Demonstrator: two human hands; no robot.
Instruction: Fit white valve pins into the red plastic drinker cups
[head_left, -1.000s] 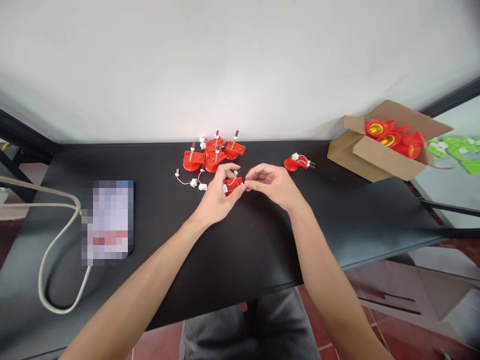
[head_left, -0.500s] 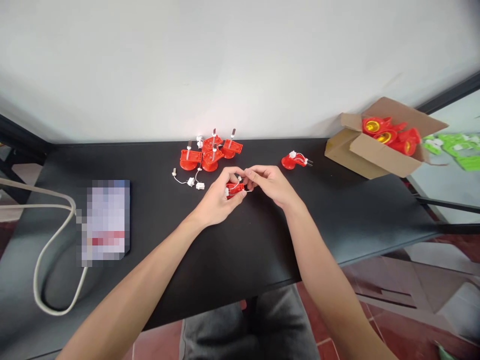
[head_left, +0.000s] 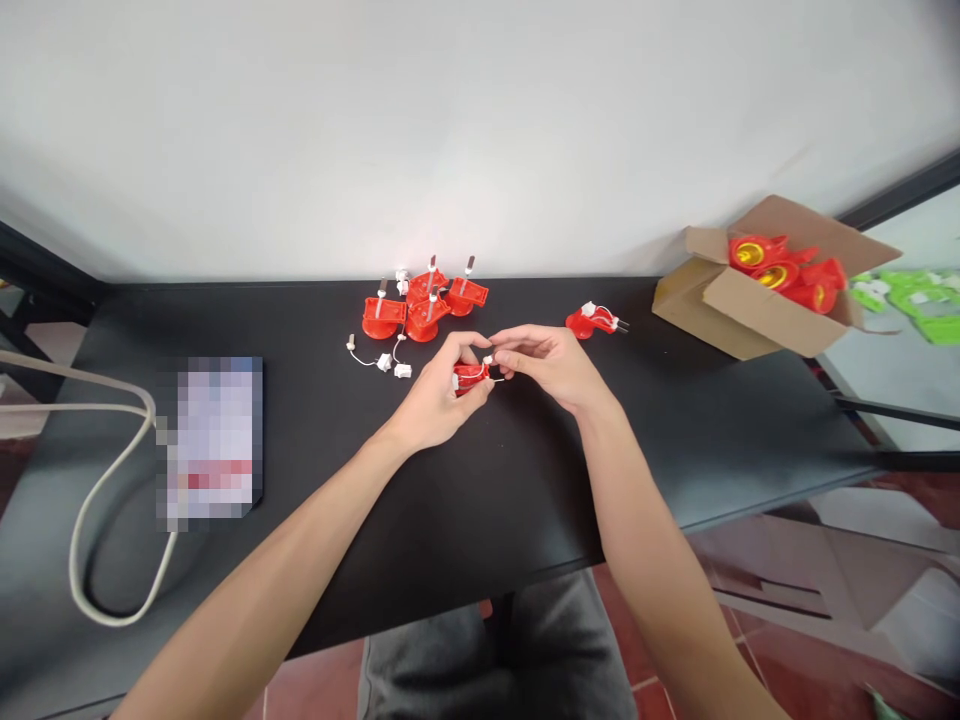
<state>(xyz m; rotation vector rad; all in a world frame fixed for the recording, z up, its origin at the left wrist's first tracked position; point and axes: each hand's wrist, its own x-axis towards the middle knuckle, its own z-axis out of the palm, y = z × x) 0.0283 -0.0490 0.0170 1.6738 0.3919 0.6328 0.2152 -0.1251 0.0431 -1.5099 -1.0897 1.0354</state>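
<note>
My left hand (head_left: 439, 392) is shut on a small red plastic part (head_left: 469, 377), which shows between its fingers and thumb. A thin white wire (head_left: 480, 372) with a small white connector runs from that part. My right hand (head_left: 547, 366) meets it from the right, its fingertips pinching the wire near the connector. Beyond my left hand lies a cluster of red plastic parts (head_left: 424, 312) with metal pins standing up. Loose white wires with small connectors (head_left: 379, 360) lie beside them. To the right of my right hand lies a red part with white wiring (head_left: 594, 321).
An open cardboard box (head_left: 750, 315) at the table's right rear holds red parts with yellow centres. The black table (head_left: 675, 420) runs along a white wall. A pixelated flat object (head_left: 210, 442) and a looped pale cable (head_left: 112, 520) lie at the left.
My hands have come closer together around the red part. The white wire now lies between my fingertips. The rest of the table's objects stay put, with only a slight shift of the view.
</note>
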